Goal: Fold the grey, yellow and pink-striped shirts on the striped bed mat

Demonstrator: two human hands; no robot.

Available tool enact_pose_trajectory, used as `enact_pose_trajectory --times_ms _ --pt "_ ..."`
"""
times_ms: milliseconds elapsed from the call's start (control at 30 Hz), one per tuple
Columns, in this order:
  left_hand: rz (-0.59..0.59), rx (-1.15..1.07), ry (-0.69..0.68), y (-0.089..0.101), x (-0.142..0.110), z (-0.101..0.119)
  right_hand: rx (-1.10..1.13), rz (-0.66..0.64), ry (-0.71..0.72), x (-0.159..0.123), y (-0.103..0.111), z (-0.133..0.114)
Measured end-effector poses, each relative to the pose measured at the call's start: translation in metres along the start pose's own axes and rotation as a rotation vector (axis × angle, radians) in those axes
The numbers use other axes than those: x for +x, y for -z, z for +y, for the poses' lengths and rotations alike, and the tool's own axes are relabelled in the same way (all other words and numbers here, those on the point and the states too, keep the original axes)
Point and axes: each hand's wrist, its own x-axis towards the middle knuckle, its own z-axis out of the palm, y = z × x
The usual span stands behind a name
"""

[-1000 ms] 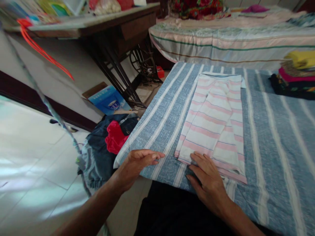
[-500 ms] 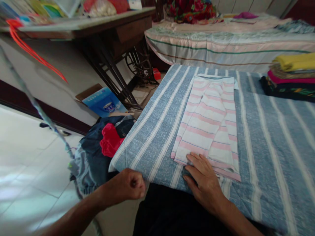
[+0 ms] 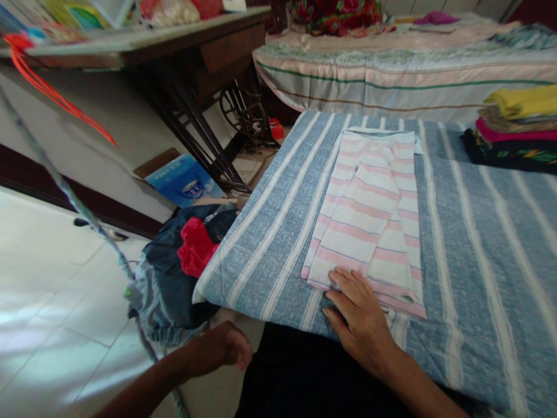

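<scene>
A folded shirt with pink and white stripes lies flat on the bed, its collar end away from me. My right hand rests on the near hem, fingers stretched out and flat, with the palm over the bed sheet. Off the bed's near left corner, beside my dark-clothed lap, my left hand hangs with its fingers curled in. Nothing shows in that hand, and it touches neither the shirt nor the bed.
Blue striped bedding covers the bed. A stack of folded clothes stands at right. Heaped clothes with a red garment lie at left below the bed. A sewing machine table and another bed are behind.
My left hand has dropped lower and slightly left, away from the bed's edge. My right hand stays on the hem, and the shirt keeps its shape.
</scene>
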Motion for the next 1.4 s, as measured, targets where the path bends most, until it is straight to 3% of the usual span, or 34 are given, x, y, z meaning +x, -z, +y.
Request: enact_pose_trajectory --times_ms 33,133,267,433,600,700,767,867,967,1067,1200,1300,1400 --pt "-0.120 -0.180 0.030 0.002 0.006 0.014 0.003 0.000 0.002 0.000 0.000 0.000" --pt "-0.216 -0.551 0.058 0.008 0.015 0.058 0.010 -0.005 0.009 0.000 0.001 0.001" --pt "-0.169 -0.704 0.053 0.007 0.014 0.099 0.021 -0.011 0.011 0.000 0.001 0.002" --pt "-0.081 -0.699 0.053 0.007 0.024 0.118 0.046 0.000 -0.013 0.001 -0.001 0.001" --pt "-0.060 -0.477 0.062 0.013 0.039 0.138 0.043 0.008 -0.060 0.004 -0.002 -0.004" --pt "0.110 -0.123 -0.047 0.014 0.051 0.152 0.037 -0.010 -0.078 0.007 -0.004 -0.005" --pt "0.321 0.185 -0.255 0.012 0.064 0.157 0.028 -0.003 -0.076 0.009 -0.007 -0.005" --pt "0.614 0.583 -0.713 0.010 0.090 0.158 0.006 0.080 -0.048 0.009 -0.014 -0.004" --pt "0.672 0.817 -0.965 0.009 0.117 0.163 -0.012 0.152 -0.029 0.009 -0.023 -0.002" --pt "0.650 0.893 -0.991 0.013 0.137 0.177 -0.030 0.214 0.009 0.012 -0.020 0.007" --pt "0.695 0.888 -1.002 0.024 0.158 0.195 -0.027 0.220 0.089 0.032 0.012 0.036" --pt "0.703 0.853 -0.989 0.039 0.180 0.203 -0.027 0.121 -0.067 0.057 0.043 0.067" --pt "0.725 0.793 -0.918 0.061 0.207 0.218 -0.074 0.012 -0.273 0.086 0.061 0.106"
